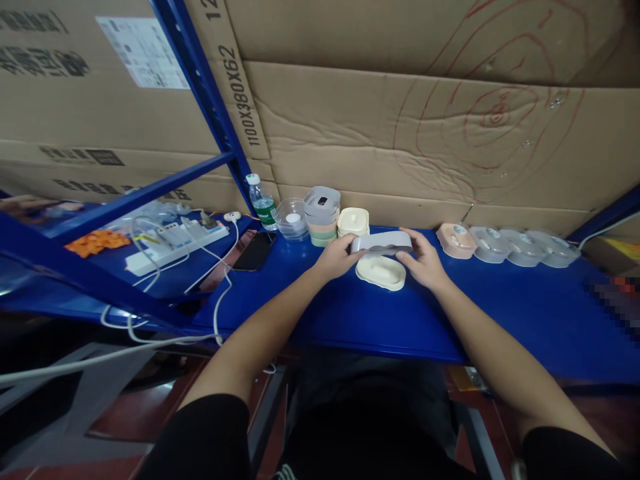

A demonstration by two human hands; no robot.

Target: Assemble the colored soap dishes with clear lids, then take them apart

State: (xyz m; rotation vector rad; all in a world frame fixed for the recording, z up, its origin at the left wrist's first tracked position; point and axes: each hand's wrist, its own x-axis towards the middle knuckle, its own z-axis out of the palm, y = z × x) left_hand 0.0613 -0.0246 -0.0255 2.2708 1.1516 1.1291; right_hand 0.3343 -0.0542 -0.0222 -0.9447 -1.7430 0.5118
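My left hand [336, 259] and my right hand [424, 261] hold a grey plastic container part [382, 243] between them, one at each end. It is tilted, and I cannot tell whether it is a lid or a shallow tray. Just below it, a cream oval lid-like piece [381, 273] with a raised middle lies on the blue table. Close behind my left hand are a short stack of cream pieces [354, 220] and a taller stack of grey, pink and green containers [322, 213].
Clear bowls [291, 219], a water bottle [262, 201] and a phone [255, 251] stand or lie to the left. A power strip [177, 247] with white cables is further left. A pink container [456, 241] and several grey ones [523, 247] line the back right by the cardboard [350, 127].
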